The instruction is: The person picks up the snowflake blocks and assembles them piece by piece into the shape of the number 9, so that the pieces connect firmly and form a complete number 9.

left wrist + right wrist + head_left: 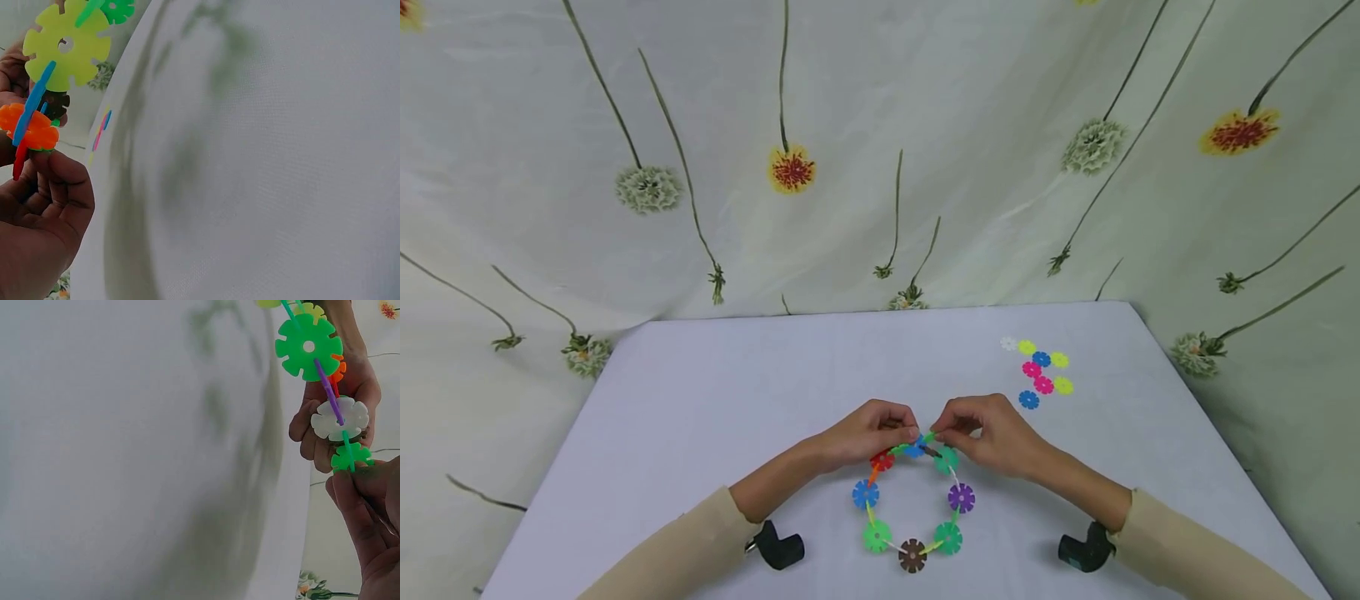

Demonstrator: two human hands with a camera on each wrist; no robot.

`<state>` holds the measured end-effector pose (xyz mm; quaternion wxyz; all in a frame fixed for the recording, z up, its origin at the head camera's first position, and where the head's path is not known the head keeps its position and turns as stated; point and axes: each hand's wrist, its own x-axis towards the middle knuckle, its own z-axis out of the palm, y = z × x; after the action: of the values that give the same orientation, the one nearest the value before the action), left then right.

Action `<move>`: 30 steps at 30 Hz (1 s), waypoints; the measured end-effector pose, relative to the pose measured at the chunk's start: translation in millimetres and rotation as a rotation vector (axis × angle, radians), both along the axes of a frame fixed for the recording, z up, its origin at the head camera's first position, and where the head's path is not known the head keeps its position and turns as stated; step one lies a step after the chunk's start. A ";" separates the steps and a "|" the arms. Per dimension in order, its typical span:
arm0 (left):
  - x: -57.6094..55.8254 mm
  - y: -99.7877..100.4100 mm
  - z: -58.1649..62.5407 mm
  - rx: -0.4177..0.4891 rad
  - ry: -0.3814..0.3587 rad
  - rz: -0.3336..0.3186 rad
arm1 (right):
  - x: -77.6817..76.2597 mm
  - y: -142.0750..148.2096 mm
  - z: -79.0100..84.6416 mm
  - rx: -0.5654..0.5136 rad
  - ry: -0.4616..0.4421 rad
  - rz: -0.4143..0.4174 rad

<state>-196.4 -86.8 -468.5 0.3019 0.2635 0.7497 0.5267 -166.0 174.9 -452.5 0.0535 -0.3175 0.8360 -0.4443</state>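
Several notched plastic flower discs, slotted edge to edge in many colours, form a loop (912,556) that hangs from both hands. At its top left, the thumb and fingers of my left hand (876,433) pinch the loop beside a blue disc (915,450). My right hand (996,433) pinches a green disc (352,456) at the top right, its fingertips close to the left ones. Lower down the loop hang a purple disc (961,498) and another blue disc (866,495). Fingers partly cover the joint at the top.
Loose discs (1043,385) in pink, yellow, blue and white lie at the table's back right. A white cloth covers the table (760,375). Black wrist devices (780,550) show under both sleeves. Behind hangs a flower-printed curtain (850,233).
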 end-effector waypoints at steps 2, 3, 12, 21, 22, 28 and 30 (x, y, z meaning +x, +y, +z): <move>0.0 0.9 -1.1 0.004 0.004 0.001 | 2.9 -1.0 1.7 0.016 0.034 -0.002; 0.2 1.6 -1.4 0.005 0.005 0.002 | 4.1 -1.5 2.3 0.024 0.051 -0.004; 2.4 7.1 -3.9 0.029 0.011 0.013 | 11.9 -3.7 2.3 0.060 0.122 -0.067; 1.4 9.5 -6.2 0.038 0.021 0.016 | 4.3 0.3 -10.8 -0.026 0.042 -0.049; 1.2 9.5 -6.6 0.036 0.020 0.010 | 4.2 1.2 -10.6 -0.027 0.034 -0.041; 0.8 10.9 -5.4 0.022 0.003 -0.021 | 1.6 9.8 -9.9 -0.054 -0.020 0.008; 0.3 11.3 -5.7 0.014 0.002 -0.028 | -0.2 14.2 -9.6 -0.052 -0.032 0.023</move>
<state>-196.0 -75.4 -474.2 0.3065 0.2767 0.7425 0.5275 -166.2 189.1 -462.1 0.0636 -0.3213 0.8195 -0.4703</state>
